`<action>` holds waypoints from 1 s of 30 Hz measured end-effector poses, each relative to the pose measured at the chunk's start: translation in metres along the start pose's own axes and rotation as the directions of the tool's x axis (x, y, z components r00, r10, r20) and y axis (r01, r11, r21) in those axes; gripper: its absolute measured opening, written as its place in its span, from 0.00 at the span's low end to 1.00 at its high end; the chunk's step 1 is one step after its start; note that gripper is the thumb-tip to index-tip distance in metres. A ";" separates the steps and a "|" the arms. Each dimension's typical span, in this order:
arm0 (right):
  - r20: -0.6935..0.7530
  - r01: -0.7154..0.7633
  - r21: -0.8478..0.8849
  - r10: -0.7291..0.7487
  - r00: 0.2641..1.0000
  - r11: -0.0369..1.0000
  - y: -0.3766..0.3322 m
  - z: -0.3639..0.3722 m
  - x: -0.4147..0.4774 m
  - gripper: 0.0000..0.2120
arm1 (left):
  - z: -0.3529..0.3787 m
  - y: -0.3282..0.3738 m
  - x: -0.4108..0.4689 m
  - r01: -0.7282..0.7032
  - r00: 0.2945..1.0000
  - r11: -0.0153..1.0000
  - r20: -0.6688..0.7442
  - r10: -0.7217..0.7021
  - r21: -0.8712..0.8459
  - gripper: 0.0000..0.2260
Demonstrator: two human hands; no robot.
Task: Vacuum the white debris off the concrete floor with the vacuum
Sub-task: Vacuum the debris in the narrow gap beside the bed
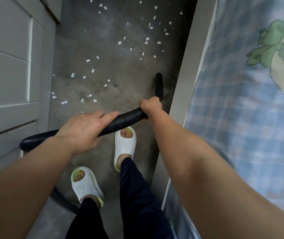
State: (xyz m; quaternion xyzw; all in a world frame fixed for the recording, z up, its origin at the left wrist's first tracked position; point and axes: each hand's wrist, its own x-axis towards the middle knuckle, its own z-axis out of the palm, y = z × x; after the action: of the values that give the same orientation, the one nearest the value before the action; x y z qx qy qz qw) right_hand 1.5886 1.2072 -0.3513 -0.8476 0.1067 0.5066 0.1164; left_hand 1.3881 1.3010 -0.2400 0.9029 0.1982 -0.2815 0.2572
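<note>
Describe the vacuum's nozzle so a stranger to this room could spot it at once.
Start at the bed with the blue checked sheet on the right and drop to the concrete floor beside its frame. Just ahead of the right hand gripping the hose, the nozzle points at the floor. It is smooth and black, unlike the ribbed hose and white debris.

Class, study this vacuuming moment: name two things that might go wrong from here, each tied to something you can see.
1. The nozzle sits by the bed frame, away from most white debris; pieces near the cabinet may get missed.
2. The hose loops down beside the slippers; a step could snag it.
</note>
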 end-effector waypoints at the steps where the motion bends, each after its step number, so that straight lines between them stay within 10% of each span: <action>1: -0.018 0.018 -0.011 -0.018 1.000 1.000 -0.004 -0.005 0.003 0.34 | -0.001 0.003 0.003 0.006 1.000 1.000 0.002 -0.006 -0.020 0.39; 30: -0.102 0.158 -0.288 -0.195 0.976 0.944 -0.120 -0.082 0.095 0.39 | -0.006 0.010 0.123 0.081 0.994 0.951 -0.049 -0.100 -0.299 0.38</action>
State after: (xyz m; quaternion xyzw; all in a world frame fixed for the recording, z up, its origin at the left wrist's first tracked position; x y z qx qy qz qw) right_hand 1.7372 1.2898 -0.3870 -0.8925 -0.0348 0.4484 0.0339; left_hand 1.4897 1.3225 -0.3074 0.8526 0.2876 -0.2313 0.3701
